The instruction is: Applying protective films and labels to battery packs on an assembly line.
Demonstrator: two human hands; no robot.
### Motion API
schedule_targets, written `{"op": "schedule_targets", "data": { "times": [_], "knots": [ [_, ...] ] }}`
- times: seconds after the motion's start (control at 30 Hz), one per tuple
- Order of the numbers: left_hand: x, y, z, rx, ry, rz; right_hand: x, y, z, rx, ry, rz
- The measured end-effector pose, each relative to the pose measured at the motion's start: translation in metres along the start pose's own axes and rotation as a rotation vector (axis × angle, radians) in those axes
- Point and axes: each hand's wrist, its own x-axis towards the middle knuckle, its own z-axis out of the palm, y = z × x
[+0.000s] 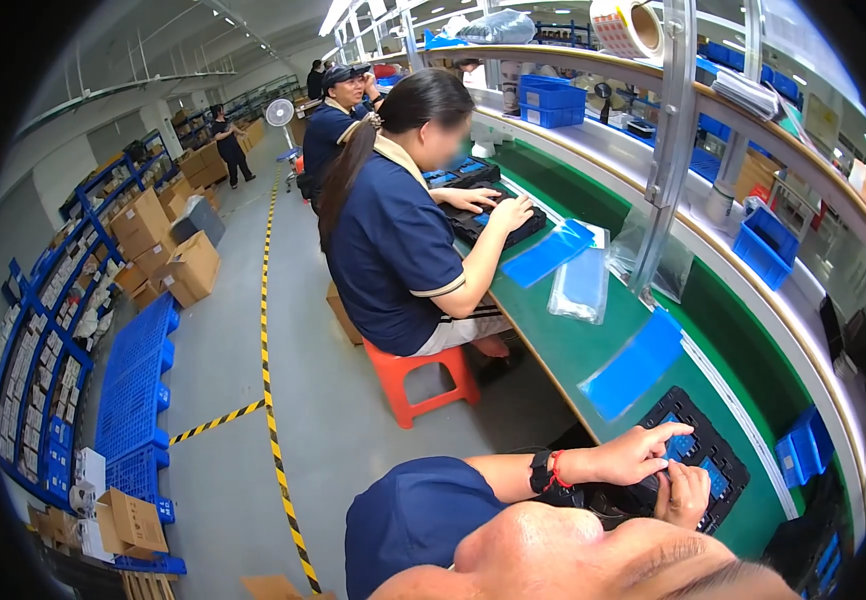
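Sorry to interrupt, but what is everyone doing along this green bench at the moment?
It is an assembly line. The wearer's left hand rests on a black tray with blue inserts, on the green bench, fingers spread; the right hand presses on it alongside. A blue sheet lies just beyond. Further up, a seated co-worker on a red stool has both hands on a similar black tray.
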Motion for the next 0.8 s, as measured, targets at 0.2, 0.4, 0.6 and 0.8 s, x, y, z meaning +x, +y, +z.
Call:
{"op": "schedule_targets", "data": {
  "times": [0.2,0.4,0.6,0.8],
  "knots": [
    [0.005,0.004,0.003,0.133,0.006,0.285,-0.005,0.010,-0.004,-0.006,0.004,0.026],
    [0.001,-0.003,0.001,0.185,-0.115,0.304,-0.008,0.019,-0.017,0.333,-0.051,0.226],
    [-0.010,-0.005,-0.003,0.077,0.142,0.172,-0.038,0.043,-0.025,1.021,0.392,0.967],
    [-0.018,-0.028,-0.012,-0.065,-0.197,0.088,0.000,0.006,-0.022,-0.002,0.352,0.379]
  ]
}}
